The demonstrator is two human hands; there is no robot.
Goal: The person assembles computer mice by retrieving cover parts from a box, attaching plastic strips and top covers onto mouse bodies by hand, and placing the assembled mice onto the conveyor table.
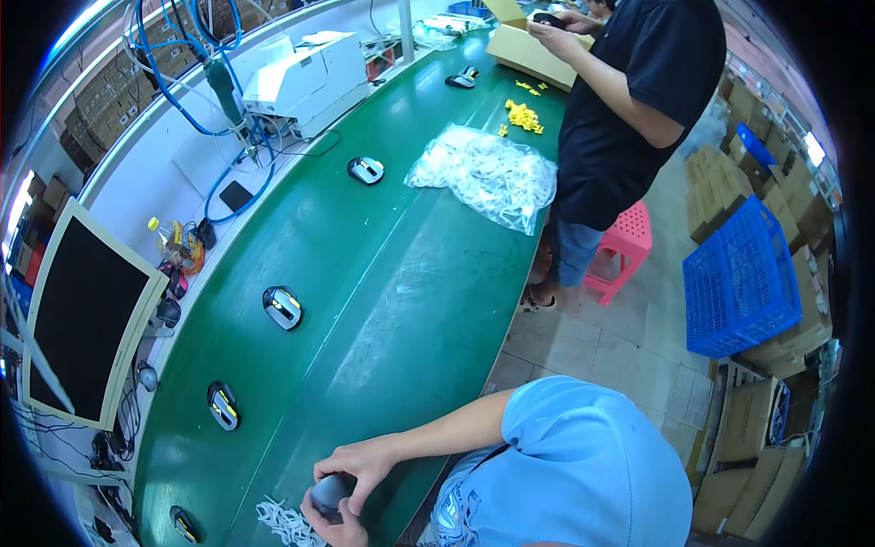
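My right hand and my left hand close round a dark grey, rounded computer mouse near the belt's front edge. The right fingers cover its upper side, and the left fingers hold it from below. Right beside the left hand lies a loose pile of thin white strips. Several black and silver mice with yellow parts rest spaced out on the green conveyor belt, among them one mouse and another mouse.
A clear plastic bag of white pieces lies farther up the belt, near small yellow parts. Beyond, a person in black handles a dark object. A monitor stands left; a pink stool and blue crate are right.
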